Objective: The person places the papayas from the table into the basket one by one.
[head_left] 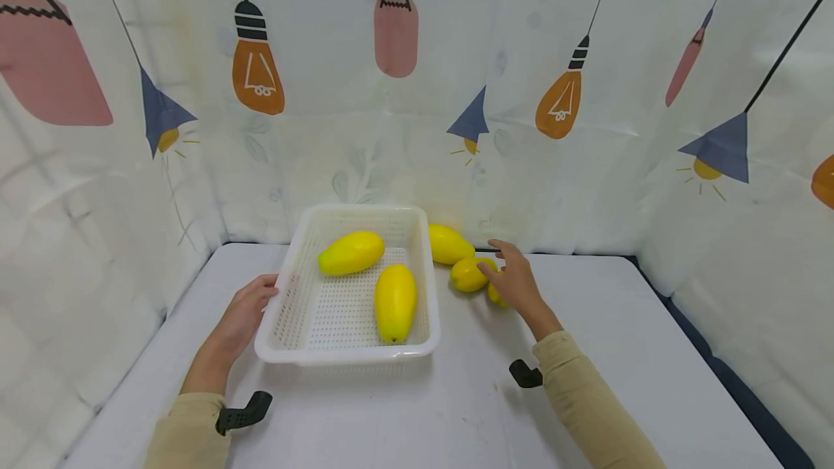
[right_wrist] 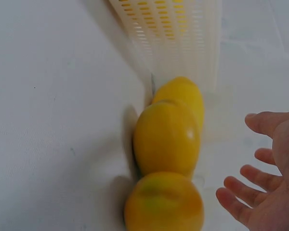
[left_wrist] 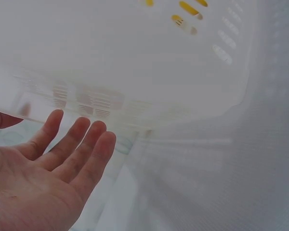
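Note:
A white perforated plastic basket (head_left: 347, 355) holds two yellow oblong fruits, one lying crosswise (head_left: 352, 252) and one lengthwise (head_left: 395, 303). My left hand (head_left: 244, 317) is at the basket's left side, its fingers (left_wrist: 89, 144) extended and loosely bent near the wall, thumb by the rim. To the right of the basket, three more yellow fruits lie in a row: a far one (head_left: 449, 244), a middle one (head_left: 472, 275) and a near one (head_left: 496, 295) partly hidden by my right hand (head_left: 515, 284). That hand hovers beside them with spread fingers, holding nothing.
The basket and loose fruits are on a white-covered table (head_left: 619, 353). A patterned white curtain (head_left: 417, 158) encloses its back and sides. Black wrist mounts (head_left: 244, 413) stick out from both sleeves.

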Demonstrator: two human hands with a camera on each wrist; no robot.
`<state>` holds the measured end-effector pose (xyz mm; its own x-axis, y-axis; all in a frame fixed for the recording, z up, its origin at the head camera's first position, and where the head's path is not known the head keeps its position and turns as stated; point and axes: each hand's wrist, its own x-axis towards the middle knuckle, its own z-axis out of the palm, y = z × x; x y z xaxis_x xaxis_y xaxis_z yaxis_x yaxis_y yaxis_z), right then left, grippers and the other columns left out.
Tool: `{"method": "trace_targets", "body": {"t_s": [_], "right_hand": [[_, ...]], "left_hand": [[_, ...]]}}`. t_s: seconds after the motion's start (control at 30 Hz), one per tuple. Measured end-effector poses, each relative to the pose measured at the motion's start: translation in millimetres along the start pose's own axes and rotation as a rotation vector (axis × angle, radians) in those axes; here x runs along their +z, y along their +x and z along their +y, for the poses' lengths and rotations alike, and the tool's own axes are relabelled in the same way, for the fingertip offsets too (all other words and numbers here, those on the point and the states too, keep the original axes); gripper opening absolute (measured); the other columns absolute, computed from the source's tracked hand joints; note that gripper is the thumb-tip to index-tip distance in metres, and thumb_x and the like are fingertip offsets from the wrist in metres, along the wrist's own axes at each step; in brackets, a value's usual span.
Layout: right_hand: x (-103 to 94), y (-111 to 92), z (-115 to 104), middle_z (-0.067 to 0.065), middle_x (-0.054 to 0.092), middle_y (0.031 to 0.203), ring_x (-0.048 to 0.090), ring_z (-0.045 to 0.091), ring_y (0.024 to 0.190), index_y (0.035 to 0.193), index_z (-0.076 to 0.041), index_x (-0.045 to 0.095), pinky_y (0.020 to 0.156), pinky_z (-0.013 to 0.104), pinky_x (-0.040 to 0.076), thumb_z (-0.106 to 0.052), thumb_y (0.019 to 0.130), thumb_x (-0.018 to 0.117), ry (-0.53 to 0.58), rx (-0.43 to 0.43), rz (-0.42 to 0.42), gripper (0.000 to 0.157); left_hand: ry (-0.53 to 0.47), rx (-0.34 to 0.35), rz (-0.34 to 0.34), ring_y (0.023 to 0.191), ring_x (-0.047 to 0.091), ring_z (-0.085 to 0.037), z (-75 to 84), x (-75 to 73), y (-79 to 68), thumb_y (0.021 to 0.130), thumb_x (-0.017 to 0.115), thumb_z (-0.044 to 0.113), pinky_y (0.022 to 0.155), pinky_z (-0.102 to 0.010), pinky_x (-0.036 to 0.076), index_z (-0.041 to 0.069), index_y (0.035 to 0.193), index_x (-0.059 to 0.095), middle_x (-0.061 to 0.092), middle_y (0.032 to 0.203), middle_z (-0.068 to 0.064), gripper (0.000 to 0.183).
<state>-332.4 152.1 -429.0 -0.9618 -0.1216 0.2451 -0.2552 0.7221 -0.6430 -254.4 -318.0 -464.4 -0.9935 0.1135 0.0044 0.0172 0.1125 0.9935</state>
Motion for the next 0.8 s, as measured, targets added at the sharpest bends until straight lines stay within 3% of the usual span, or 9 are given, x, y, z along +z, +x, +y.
{"method": "trace_targets", "body": {"t_s": [0.8], "right_hand": [[-9.2, -3, 12, 0.015, 0.042, 0.148, 0.050, 0.035, 0.127, 0.142, -0.009, 0.043, 0.099, 0.050, 0.046, -0.029, 0.093, 0.065, 0.002, 0.008, 0.018, 0.057]], "left_hand": [[-0.030, 0.016, -0.008, 0.100, 0.060, -0.002, -2.3, -0.3, -0.2, 0.105, 0.035, 0.028, 0.083, -0.020, 0.049, 0.010, 0.129, 0.047, 0.060, 0.114, 0.013, 0.032]]}}
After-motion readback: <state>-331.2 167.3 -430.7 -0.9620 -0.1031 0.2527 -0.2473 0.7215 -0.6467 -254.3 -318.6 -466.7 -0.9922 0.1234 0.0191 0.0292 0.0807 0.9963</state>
